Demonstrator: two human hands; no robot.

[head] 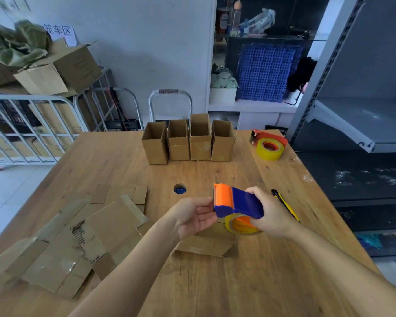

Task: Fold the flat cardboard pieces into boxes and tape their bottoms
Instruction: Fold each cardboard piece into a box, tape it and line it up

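Head view: flat cardboard pieces lie left of the tape dispenser. The left hand pinches its orange front. A folded box sits just beneath it. The right hand grips its blue handle.

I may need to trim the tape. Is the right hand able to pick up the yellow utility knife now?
Probably not yet: the right hand grips the tape dispenser, so it is occupied. The utility knife lies uncovered on the table just beside that hand, so reach looks easy.
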